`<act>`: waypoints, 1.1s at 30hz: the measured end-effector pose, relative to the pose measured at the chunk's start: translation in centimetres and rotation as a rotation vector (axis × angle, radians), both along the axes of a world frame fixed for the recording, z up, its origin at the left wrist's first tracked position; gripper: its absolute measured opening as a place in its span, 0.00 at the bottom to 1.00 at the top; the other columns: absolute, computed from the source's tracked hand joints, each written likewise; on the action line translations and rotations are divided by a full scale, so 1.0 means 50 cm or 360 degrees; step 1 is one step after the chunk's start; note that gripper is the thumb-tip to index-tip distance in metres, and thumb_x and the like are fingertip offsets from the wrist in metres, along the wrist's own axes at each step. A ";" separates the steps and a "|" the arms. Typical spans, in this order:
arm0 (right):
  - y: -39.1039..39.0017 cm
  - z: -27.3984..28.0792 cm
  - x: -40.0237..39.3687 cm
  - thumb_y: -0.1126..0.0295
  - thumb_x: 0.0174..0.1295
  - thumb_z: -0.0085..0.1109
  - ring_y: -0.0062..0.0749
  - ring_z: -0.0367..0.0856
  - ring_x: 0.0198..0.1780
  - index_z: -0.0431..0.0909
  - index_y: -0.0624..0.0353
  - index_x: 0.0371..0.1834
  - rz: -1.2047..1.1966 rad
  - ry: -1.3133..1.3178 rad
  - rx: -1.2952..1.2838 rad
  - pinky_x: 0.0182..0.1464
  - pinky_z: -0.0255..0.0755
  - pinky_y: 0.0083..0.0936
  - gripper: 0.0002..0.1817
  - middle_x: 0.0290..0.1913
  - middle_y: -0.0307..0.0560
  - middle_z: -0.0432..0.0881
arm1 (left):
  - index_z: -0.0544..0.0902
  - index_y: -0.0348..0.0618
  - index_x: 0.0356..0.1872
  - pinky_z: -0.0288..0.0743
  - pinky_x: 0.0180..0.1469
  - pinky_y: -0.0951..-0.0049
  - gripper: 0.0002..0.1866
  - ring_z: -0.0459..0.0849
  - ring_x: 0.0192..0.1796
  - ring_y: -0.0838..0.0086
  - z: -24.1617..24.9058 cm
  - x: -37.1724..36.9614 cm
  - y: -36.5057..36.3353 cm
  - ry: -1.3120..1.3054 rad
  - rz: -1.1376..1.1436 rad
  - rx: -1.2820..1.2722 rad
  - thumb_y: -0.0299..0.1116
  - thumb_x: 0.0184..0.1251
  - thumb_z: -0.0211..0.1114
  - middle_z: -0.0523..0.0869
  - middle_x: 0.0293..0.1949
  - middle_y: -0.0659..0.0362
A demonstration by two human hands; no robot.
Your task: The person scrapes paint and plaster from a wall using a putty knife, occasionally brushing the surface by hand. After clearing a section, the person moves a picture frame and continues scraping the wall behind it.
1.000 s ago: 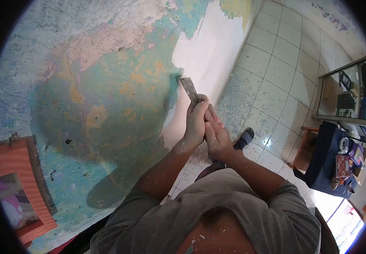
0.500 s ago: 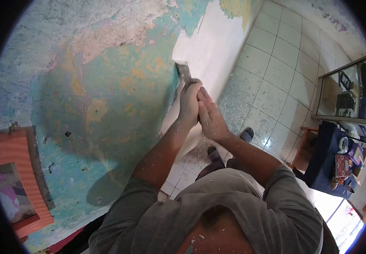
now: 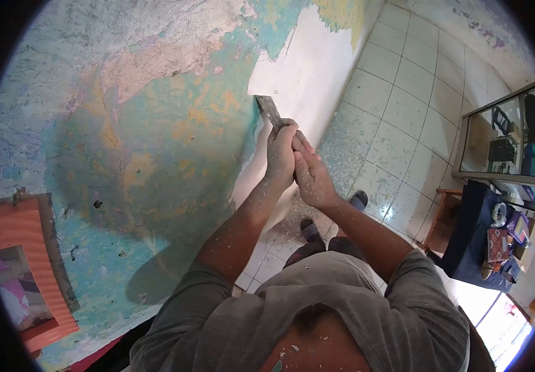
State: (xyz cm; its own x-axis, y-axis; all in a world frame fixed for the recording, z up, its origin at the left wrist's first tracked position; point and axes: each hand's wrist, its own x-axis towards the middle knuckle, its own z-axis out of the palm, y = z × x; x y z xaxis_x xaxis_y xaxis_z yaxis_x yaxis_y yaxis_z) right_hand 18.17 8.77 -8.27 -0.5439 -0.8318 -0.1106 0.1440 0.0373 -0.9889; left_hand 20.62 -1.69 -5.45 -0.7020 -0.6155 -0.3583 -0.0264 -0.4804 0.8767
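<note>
A flat grey scraper (image 3: 268, 110) points up and slightly left, its end against the wall where green paint (image 3: 218, 133) meets a bare white strip (image 3: 295, 62). My left hand (image 3: 281, 152) is wrapped round its lower part. Pressed against the left hand from the right is my right hand (image 3: 312, 177), its fingers closed around the left hand and the tool's hidden handle end. Pale flakes dot both forearms.
An orange-framed picture (image 3: 29, 211) is on the wall at lower left. Paint debris lies on the tiled floor (image 3: 397, 124). At right stand a glass cabinet (image 3: 503, 133) and a dark-blue covered table (image 3: 469, 235) with small items. My feet (image 3: 311, 230) are below.
Both hands have shifted very slightly right and down with the scraper. The exposed white patch at its end looks a little wider to the left.
</note>
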 end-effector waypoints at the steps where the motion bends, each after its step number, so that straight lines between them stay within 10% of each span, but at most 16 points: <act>1: 0.006 -0.001 0.006 0.64 0.79 0.37 0.65 0.69 0.71 0.61 0.61 0.77 0.0003 0.0006 0.0003 0.72 0.61 0.45 0.26 0.69 0.69 0.70 | 0.69 0.43 0.40 0.80 0.24 0.62 0.08 0.75 0.21 0.67 0.001 0.005 0.005 0.0052 0.0015 0.0063 0.36 0.73 0.52 0.73 0.20 0.55; 3: 0.024 -0.002 0.040 0.63 0.79 0.39 0.67 0.69 0.70 0.62 0.58 0.78 -0.0310 0.0568 -0.0298 0.72 0.60 0.46 0.26 0.68 0.69 0.73 | 0.69 0.42 0.40 0.80 0.24 0.62 0.08 0.75 0.20 0.67 0.002 0.041 0.032 0.0063 -0.0011 0.0002 0.35 0.73 0.52 0.73 0.20 0.55; 12: 0.007 0.021 -0.006 0.64 0.79 0.39 0.63 0.61 0.77 0.61 0.68 0.76 0.0036 0.0016 0.0059 0.78 0.53 0.42 0.28 0.75 0.71 0.64 | 0.70 0.45 0.40 0.81 0.29 0.60 0.07 0.76 0.22 0.66 -0.003 0.005 0.003 0.0067 0.0018 0.0071 0.36 0.72 0.53 0.75 0.22 0.55; 19: -0.033 -0.016 -0.004 0.57 0.81 0.34 0.58 0.58 0.79 0.62 0.66 0.76 -0.0228 0.0626 -0.0075 0.79 0.52 0.41 0.29 0.77 0.67 0.62 | 0.74 0.44 0.35 0.80 0.28 0.61 0.09 0.78 0.23 0.67 -0.043 0.002 -0.036 0.0041 -0.0048 -0.0142 0.38 0.70 0.57 0.77 0.24 0.56; 23: -0.059 0.045 -0.082 0.60 0.82 0.35 0.53 0.59 0.79 0.59 0.67 0.77 -0.0159 -0.0008 0.0005 0.78 0.52 0.38 0.28 0.76 0.67 0.64 | 0.75 0.45 0.34 0.80 0.30 0.60 0.08 0.79 0.25 0.68 0.060 -0.096 -0.054 -0.0061 -0.0138 0.0017 0.37 0.69 0.59 0.78 0.26 0.57; 26: -0.015 0.028 -0.042 0.62 0.81 0.35 0.51 0.61 0.79 0.58 0.66 0.78 -0.0352 0.0662 -0.0174 0.78 0.52 0.38 0.28 0.76 0.67 0.62 | 0.75 0.45 0.38 0.78 0.29 0.63 0.07 0.79 0.26 0.67 0.030 -0.048 -0.015 0.0158 -0.0134 0.0037 0.37 0.72 0.57 0.78 0.25 0.57; 28: 0.035 0.017 0.021 0.60 0.80 0.36 0.66 0.62 0.75 0.60 0.63 0.78 -0.0309 0.0776 -0.0130 0.76 0.57 0.42 0.28 0.73 0.72 0.65 | 0.74 0.46 0.38 0.77 0.29 0.66 0.09 0.78 0.26 0.69 0.016 0.027 0.031 0.0102 -0.0110 0.0074 0.39 0.74 0.57 0.77 0.25 0.58; 33: 0.009 0.044 0.024 0.63 0.80 0.38 0.66 0.64 0.74 0.61 0.63 0.77 -0.0153 0.0332 -0.0083 0.75 0.59 0.43 0.27 0.74 0.70 0.64 | 0.72 0.45 0.39 0.77 0.28 0.63 0.06 0.76 0.22 0.65 -0.047 0.035 -0.016 0.0015 0.0092 0.0060 0.35 0.72 0.53 0.75 0.21 0.55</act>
